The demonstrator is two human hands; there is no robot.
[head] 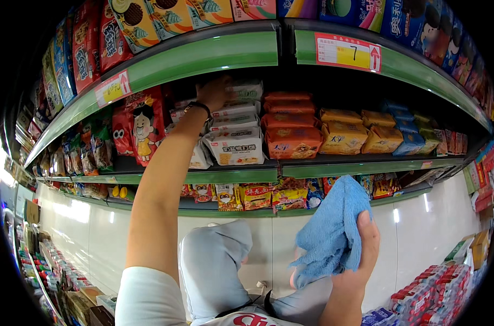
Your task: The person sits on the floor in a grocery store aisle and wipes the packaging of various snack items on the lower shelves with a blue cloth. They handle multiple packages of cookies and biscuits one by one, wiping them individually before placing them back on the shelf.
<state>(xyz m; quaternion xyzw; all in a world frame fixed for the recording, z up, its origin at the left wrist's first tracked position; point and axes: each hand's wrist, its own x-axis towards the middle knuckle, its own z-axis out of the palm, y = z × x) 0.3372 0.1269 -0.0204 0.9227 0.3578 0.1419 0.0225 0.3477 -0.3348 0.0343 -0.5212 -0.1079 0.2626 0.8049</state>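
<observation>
My left arm reaches deep into the middle shelf, and my left hand point(215, 93) is in shadow at the back row of white biscuit packets point(235, 147). It is at the rearmost white packet point(245, 89); whether the fingers grip it cannot be made out. In front of my right thigh, my right hand point(366, 248) holds a bunched blue microfibre cloth point(334, 228), which hangs partly over the fingers. Right of the white packets stand stacked orange cracker packets point(294, 142). Left of my forearm are red snack bags point(145, 130) with a cartoon figure.
A green shelf edge point(214, 53) with price tags overhangs the reach. Yellow cracker packets point(344, 136) and blue ones point(409, 140) continue rightward. Below, a lower shelf holds noodle snack bags point(257, 196). Shrink-wrapped bottle packs point(430, 293) stand on the tiled floor point(410, 240) at right.
</observation>
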